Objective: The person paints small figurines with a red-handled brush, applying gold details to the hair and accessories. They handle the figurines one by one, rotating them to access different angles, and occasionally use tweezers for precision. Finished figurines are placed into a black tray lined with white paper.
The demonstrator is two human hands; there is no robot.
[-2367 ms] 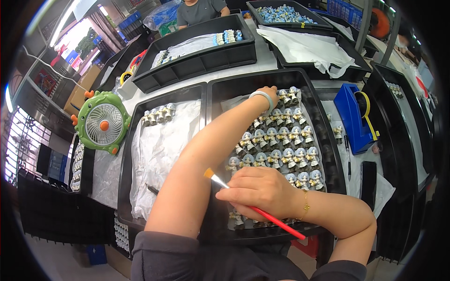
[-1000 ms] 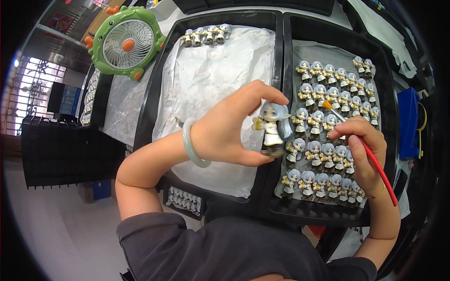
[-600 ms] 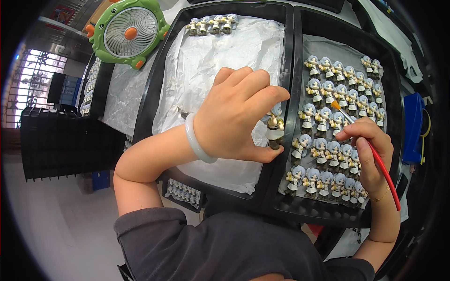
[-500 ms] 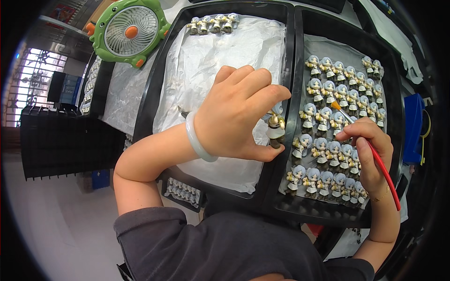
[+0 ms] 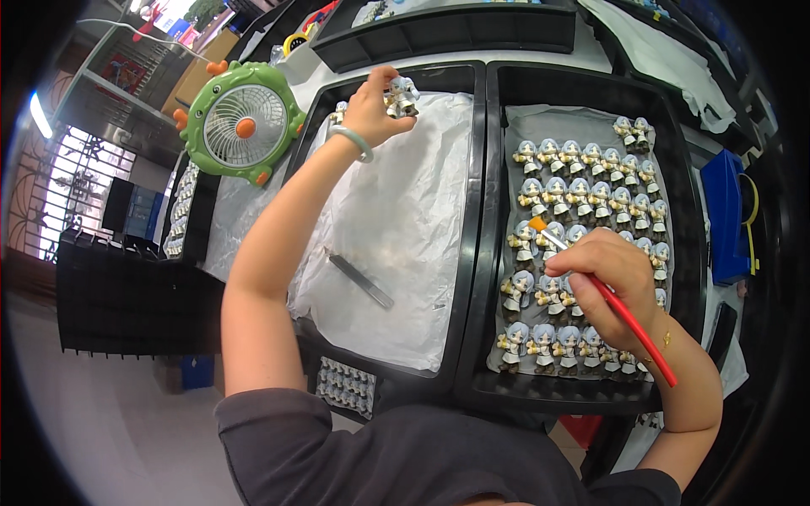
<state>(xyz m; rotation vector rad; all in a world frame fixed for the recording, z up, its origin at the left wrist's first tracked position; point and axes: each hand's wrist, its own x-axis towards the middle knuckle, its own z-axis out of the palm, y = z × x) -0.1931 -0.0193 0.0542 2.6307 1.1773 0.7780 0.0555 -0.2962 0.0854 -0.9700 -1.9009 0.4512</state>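
At the far end of the left tray, my left hand has its thumb and fingers around a small figurine with pale hair and a white outfit. Another figurine shows just left of that hand; the hand hides part of the row there. My right hand grips a paintbrush with a red handle and orange bristles, its tip above the figurines in the right tray. Those figurines stand in several rows on a paper lining.
Tweezers lie on the left tray's crumpled white paper. A green fan stands beyond that tray's left side. There is a blue bin at the right, and another black tray lies behind.
My left hand has carried the figurine away, to the far end of the left tray, uncovering the tweezers. My right hand still holds the brush over the right tray. The view has shifted.
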